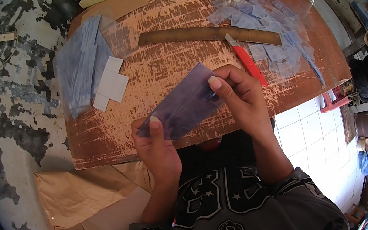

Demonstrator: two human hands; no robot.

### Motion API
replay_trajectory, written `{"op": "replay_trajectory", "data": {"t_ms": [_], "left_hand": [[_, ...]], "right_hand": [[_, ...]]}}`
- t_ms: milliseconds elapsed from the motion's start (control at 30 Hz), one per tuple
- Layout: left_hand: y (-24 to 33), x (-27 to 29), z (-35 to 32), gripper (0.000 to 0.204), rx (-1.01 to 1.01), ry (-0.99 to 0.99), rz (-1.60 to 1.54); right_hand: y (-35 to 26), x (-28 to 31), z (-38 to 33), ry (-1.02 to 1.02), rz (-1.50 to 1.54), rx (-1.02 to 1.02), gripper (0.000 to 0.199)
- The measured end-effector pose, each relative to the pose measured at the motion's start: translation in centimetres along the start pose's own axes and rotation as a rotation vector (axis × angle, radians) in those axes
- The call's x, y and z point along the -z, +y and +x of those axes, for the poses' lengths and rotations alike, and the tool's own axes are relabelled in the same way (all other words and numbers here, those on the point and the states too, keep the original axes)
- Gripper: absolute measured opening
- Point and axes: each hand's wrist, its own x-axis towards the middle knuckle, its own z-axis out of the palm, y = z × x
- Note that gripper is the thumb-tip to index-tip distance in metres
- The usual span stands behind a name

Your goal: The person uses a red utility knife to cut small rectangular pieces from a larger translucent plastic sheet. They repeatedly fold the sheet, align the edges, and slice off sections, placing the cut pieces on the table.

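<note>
- Okay, both hands are working one bluish plastic sheet (183,108), which is tilting above the near part of the scratched table (103,143).
- The left hand (157,149) is grasping its eight o'clock end, thumb lying on the face and fingers tucking behind.
- The right hand (241,95) is pinching the two o'clock end, thumb pressing near the edge.
- Over at ten o'clock from the sheet, a stack of bluish plastic pieces (80,66) is lying on the table, and a pale cut-out card (111,82) is overlapping its side.
- Up at one o'clock, a long brown strip (187,36) is resting crosswise.
- At two o'clock, a red cutter (250,65) is pointing its blade toward that strip.
- Farther out at two, loose clear pieces (269,20) are scattering across the tabletop.
- Down at eight o'clock, brown paper (86,190) is lying below table level.
</note>
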Motion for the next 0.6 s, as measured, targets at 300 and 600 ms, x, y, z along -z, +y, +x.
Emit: {"op": "replay_trajectory", "data": {"t_ms": [300,600], "left_hand": [[-0.09,-0.70,-0.90,0.022,-0.009,0.006,0.017],[-0.42,-0.17,-1.05,0.021,-0.004,0.011,0.044]], "right_hand": [[-0.02,0.13,-0.18,0.065,-0.049,0.014,0.020],[-0.67,0.23,-0.30,0.024,-0.032,0.001,0.020]]}}
